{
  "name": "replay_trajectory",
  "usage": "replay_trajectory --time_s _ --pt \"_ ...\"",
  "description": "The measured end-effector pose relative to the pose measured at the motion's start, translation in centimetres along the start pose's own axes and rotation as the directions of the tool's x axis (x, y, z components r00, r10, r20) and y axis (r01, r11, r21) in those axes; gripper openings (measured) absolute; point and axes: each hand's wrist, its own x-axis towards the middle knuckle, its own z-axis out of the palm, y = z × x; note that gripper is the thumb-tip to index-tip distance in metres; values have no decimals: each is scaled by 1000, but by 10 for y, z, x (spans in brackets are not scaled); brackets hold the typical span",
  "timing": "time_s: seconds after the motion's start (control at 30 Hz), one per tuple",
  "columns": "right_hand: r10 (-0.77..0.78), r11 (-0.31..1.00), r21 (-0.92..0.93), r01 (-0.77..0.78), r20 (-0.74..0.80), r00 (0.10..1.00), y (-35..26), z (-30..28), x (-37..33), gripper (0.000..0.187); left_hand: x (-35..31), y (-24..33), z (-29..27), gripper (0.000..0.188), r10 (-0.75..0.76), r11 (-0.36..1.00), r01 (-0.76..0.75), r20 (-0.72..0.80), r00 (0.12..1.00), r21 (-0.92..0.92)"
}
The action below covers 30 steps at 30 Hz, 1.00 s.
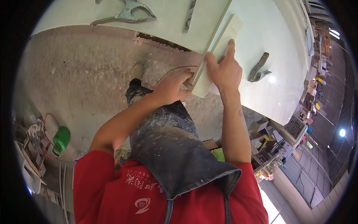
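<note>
A long pale strip (217, 56) lies slantwise over the near edge of the light panels, its near end sticking out past that edge. My right hand (227, 72) grips it, thumb at its left edge and index finger stretched along its top; the other fingers are partly hidden. Beside the strip's near end, my left hand (172, 86) is curled, with fingers and thumb around a small brownish piece that I cannot make out. To the right of my right hand, a metal spring clamp (258, 69) rests on the panel (276, 33).
Another spring clamp (126, 14) and a narrow metal strip (189, 16) lie on the far left panel (167, 26). A green gas cylinder (61, 141) with a red hose stands at left on the stained floor (82, 74). Cluttered shelves (266, 143) are at right, beside a grey vented unit (294, 130).
</note>
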Motion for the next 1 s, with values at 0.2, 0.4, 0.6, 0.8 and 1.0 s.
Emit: replay_trajectory --time_s 0.2,0.4,0.6,0.8,1.0 --pt "-14 1000 10 14 13 1000 1 -1 4 97 5 -7 2 55 10 1000 -10 -4 1000 25" --pt "-21 999 33 21 -8 1000 4 4 3 99 8 -10 -2 50 10 996 -13 34 999 84" --pt "150 939 299 -168 84 985 14 -15 -21 84 10 0 3 37 -7 996 9 -18 1000 87" --pt "279 209 785 -583 523 805 122 6 -136 55 10 26 3 53 -256 967 256 23 966 6" --pt "108 -438 741 -509 606 788 155 69 -149 75 -5 37 -4 81 -472 881 472 -24 881 0"
